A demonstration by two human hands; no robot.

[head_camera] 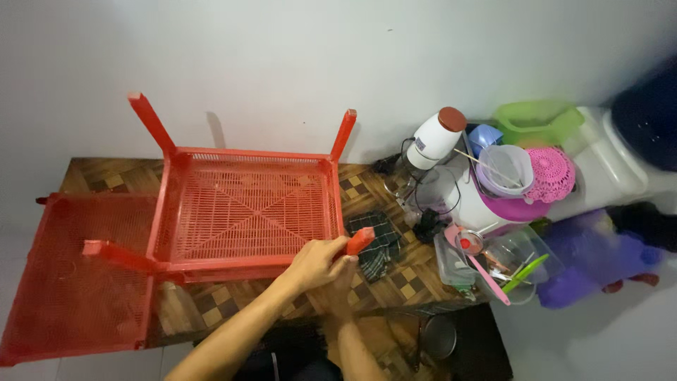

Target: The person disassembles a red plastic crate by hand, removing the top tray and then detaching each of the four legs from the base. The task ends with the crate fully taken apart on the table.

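Note:
A red plastic mesh rack (247, 204) lies upside down on a wood-patterned table (398, 282), its legs sticking up. My left hand (316, 261) wraps around the rack's near-right leg (362, 239). My right hand (340, 288) sits just under the left one, fingers closed against the same corner, mostly hidden by the left hand. A second red mesh rack part (63, 282) lies flat at the left, touching the first.
A dark checked cloth (384, 243) lies beside the gripped leg. Right of it crowd a white appliance with a brown cap (434, 137), a pink bowl (518, 208), a green basket (539, 120), a clear container with utensils (522, 257) and a purple bag (585, 261). A white wall stands behind.

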